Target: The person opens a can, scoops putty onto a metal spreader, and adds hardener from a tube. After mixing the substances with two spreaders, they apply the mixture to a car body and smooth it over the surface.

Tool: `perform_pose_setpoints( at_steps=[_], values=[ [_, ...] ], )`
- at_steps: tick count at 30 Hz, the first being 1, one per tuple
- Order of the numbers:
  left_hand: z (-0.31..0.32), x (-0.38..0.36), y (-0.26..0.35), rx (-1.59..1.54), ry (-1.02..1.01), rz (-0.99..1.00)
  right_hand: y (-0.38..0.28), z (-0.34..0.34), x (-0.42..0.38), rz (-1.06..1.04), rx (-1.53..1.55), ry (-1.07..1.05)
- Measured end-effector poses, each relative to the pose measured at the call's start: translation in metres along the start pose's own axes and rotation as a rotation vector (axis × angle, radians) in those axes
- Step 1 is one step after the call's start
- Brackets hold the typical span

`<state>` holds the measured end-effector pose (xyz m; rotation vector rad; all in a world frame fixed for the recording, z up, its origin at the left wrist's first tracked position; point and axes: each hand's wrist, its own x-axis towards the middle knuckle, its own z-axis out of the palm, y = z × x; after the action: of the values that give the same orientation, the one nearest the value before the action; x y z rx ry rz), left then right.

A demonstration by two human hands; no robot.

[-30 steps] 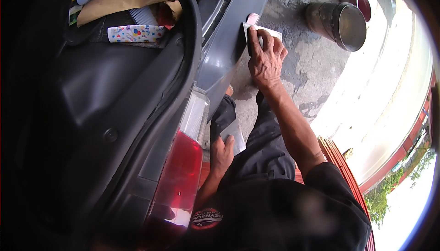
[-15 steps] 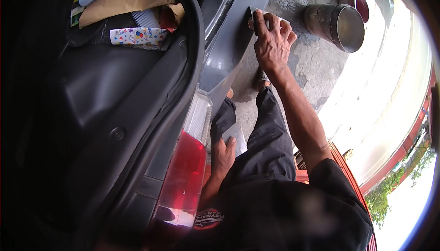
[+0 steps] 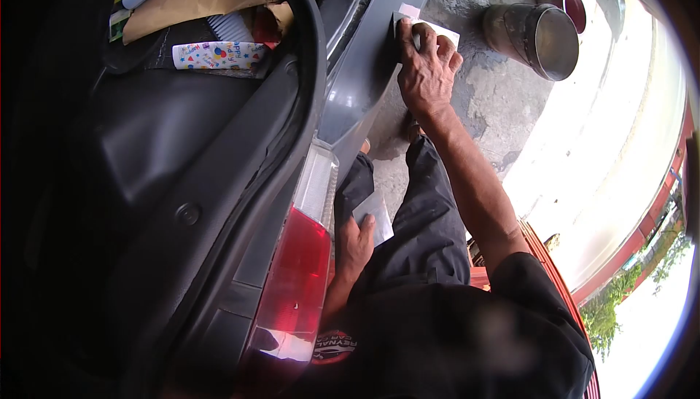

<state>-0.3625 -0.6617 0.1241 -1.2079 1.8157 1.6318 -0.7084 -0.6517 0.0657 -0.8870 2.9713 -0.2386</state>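
My right hand [image 3: 426, 78] grips a thin, flat putty spreader [image 3: 446, 33], with the fingers bent over its face. The spreader's left edge meets the grey car body panel [image 3: 362, 82]. Just beyond the fingers, a pale pinkish patch of putty [image 3: 409, 11] shows on that panel. Low beside my thigh, my left hand [image 3: 355, 246] holds a flat metal plate [image 3: 375, 218], the thumb lying on top of it. The other fingers of that hand are mostly hidden.
The red and clear tail light [image 3: 290, 282] is close to my left forearm. At left is the open trunk's black rubber seal [image 3: 319, 71], with brown paper [image 3: 200, 2] inside. A metal bucket [image 3: 510, 31] and a reddish bucket [image 3: 572, 5] sit on the concrete floor [image 3: 481, 100].
My right hand and its spreader have shifted slightly left and towards me, and the pinkish patch now shows above the fingers. My left hand with the plate has barely moved.
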Motion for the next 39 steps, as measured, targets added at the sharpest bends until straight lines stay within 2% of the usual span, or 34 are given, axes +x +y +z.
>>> perform_pose_setpoints(
  at_steps=[1, 7, 18, 25, 31, 34, 38, 39],
  values=[
    [-0.001, 0.0, 0.0, 0.037, -0.027, -0.033, -0.001, -0.001, -0.003, 0.002, -0.006, -0.009],
    [0.003, 0.003, 0.007, -0.078, 0.078, 0.098, -0.006, -0.004, -0.019, -0.059, -0.058, -0.055],
    [0.005, 0.004, 0.0, -0.046, 0.085, 0.113, -0.023, -0.015, -0.051, -0.079, -0.038, -0.178],
    [0.002, 0.004, -0.01, -0.076, 0.016, 0.039, -0.035, -0.029, -0.071, -0.037, 0.1, -0.248],
    [0.005, 0.016, 0.006, -0.182, 0.051, 0.163, -0.029, -0.072, -0.08, -0.01, 0.23, -0.255],
    [0.01, 0.024, 0.047, -0.517, 0.0, 0.128, -0.009, -0.101, -0.092, -0.073, 0.426, -0.178],
    [0.015, 0.037, 0.123, -1.263, -0.088, -0.147, 0.01, -0.154, -0.124, -0.297, 0.612, -0.284],
    [0.018, 0.039, 0.121, -1.271, -0.101, -0.127, 0.014, -0.165, -0.134, -0.361, 0.655, -0.322]
  ],
)
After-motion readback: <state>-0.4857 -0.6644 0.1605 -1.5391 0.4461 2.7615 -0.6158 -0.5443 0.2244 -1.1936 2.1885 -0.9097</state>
